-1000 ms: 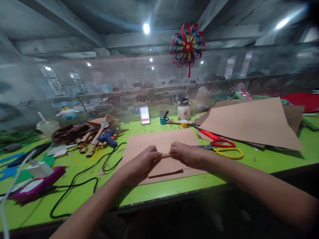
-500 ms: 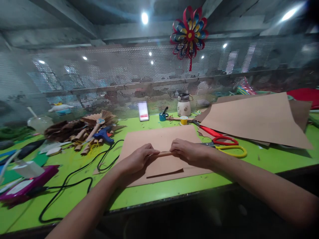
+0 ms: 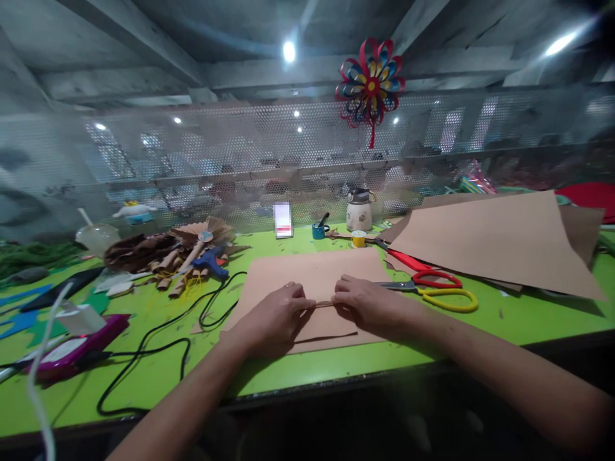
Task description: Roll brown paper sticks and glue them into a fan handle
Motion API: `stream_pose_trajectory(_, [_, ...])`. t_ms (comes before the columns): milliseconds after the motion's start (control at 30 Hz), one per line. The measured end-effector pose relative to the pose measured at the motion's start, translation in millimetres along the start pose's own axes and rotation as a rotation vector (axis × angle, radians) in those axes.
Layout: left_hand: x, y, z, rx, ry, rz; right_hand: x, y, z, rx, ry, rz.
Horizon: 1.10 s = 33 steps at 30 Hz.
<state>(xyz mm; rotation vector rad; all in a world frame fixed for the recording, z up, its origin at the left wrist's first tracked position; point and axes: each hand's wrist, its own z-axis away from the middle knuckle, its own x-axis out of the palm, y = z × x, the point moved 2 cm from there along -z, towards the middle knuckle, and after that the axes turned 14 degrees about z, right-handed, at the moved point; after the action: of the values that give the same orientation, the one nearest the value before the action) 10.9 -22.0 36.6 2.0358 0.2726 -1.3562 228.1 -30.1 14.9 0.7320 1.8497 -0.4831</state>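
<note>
A large brown kraft paper sheet [image 3: 312, 266] lies flat on the green table. On top of it is a smaller piece of brown paper [image 3: 324, 325] with a narrow folded edge along its far side. My left hand [image 3: 281, 314] pinches the left part of that fold between thumb and fingers. A short way to the right, my right hand [image 3: 368, 301] grips the same fold, its fingers bent down on the paper. Between my fingertips a short stretch of fold shows. Close by my right hand lie scissors [image 3: 425, 293] with red and yellow handles.
Larger brown sheets [image 3: 485, 240] are stacked at right. A phone [image 3: 283, 221], a blue cup [image 3: 318, 231], a yellow spool [image 3: 358, 239] and a jug [image 3: 359, 214] stand at the back. Left are a blue glue gun [image 3: 211, 261], black cable [image 3: 144, 346] and purple power strip [image 3: 89, 349].
The camera view has shifted, so the table's things appear a little lower and further right. Both hands keep hold of the folded edge, with my left fingers curled in more.
</note>
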Motion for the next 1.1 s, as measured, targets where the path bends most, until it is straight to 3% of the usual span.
stream_pose_trajectory(200, [5.6, -15.2, -22.2, -0.119, 0.011, 0.108, 2.1, 0.3, -1.3, -0.010, 0.019, 0.046])
stream_pose_trajectory(333, [8.6, -29.0, -48.0, -0.281, -0.139, 0.189, 13.5, 4.4, -4.4, -0.034, 0.043, 0.127])
stream_pose_trajectory(433, [4.7, -31.8, -58.0, -0.325, -0.215, 0.207, 16.6, 5.6, -6.0, -0.046, 0.094, 0.177])
stream_pose_trajectory(567, [-2.8, -27.6, -55.4, -0.250, -0.312, 0.360, 7.2, 4.6, -5.8, -0.031, 0.199, 0.230])
stream_pose_trajectory(767, [-1.6, -20.5, -48.3, -0.162, -0.211, 0.465, -2.0, 6.4, -6.7, -0.049, 0.274, 0.200])
stream_pose_trajectory(933, [2.1, -16.0, -46.9, -0.208, -0.115, 0.505, 1.7, 15.2, -8.1, 0.118, 0.349, -0.123])
stream_pose_trajectory(1100, [4.3, -15.5, -45.9, -0.247, -0.072, 0.437, 8.1, 19.7, 0.3, 0.395, 0.197, -0.708])
